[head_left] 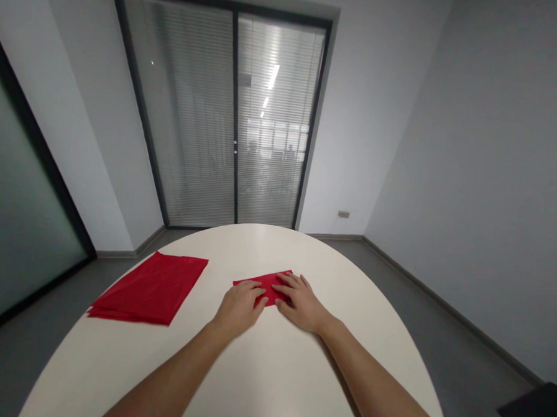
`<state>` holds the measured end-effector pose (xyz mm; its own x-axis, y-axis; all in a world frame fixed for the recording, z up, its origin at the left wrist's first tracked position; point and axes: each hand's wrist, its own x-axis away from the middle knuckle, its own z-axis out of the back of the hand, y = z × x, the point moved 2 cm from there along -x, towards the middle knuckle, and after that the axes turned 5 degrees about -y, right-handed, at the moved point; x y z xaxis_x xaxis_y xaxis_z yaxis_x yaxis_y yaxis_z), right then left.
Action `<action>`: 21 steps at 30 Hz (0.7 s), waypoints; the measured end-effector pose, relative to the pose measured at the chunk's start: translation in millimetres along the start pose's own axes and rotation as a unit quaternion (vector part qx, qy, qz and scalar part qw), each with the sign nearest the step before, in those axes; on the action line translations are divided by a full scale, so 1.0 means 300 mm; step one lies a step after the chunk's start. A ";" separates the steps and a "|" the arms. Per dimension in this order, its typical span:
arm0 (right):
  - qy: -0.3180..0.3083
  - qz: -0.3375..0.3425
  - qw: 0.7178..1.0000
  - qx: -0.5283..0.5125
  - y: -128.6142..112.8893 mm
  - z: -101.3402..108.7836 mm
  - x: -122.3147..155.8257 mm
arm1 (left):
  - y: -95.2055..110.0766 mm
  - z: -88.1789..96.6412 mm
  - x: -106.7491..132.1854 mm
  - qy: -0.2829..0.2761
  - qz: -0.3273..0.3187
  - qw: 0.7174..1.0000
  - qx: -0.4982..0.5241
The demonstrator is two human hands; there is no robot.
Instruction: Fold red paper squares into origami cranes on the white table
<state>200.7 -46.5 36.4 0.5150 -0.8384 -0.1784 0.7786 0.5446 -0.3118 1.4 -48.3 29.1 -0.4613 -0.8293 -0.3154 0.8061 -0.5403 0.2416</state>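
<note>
A small folded piece of red cloth or thin sheet (269, 285) lies flat near the middle of the white table. My left hand (240, 307) rests on its left part, fingers laid out over it and the thumb at the near edge. On its right part lies my right hand (300, 302), with fingers spread and pressing on the red surface. Both hands touch the piece from above, and they cover its near corners. Whether it is fabric or plastic, I cannot tell.
To the left lies a larger stack of flat red sheets (150, 289), reaching the edge of the round white table (260, 382). A dark object (536, 412) stands at the lower right, off the table. Glass doors with blinds (193, 129) are beyond.
</note>
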 end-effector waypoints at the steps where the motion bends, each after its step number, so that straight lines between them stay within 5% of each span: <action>1: 0.013 0.008 1.000 0.004 -0.003 0.003 -0.002 | 0.005 0.006 0.000 0.003 0.001 1.000 -0.010; 5: 0.049 0.044 0.998 -0.011 -0.020 0.013 -0.005 | 0.021 0.029 0.000 0.008 -0.004 0.999 -0.033; 10: 0.021 0.093 0.994 -0.046 -0.047 0.015 -0.001 | 0.020 0.039 -0.002 0.006 -0.005 1.000 -0.030; 21: -0.022 0.090 0.994 -0.063 -0.038 0.028 0.005 | -0.004 0.034 0.008 -0.015 -0.028 0.999 0.019</action>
<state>195.5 -53.7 47.6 0.6586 -0.7250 -0.2015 0.6230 0.6755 -0.3944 -4.5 -51.2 37.5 -0.5163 -0.8017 -0.3010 0.7648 -0.5899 0.2593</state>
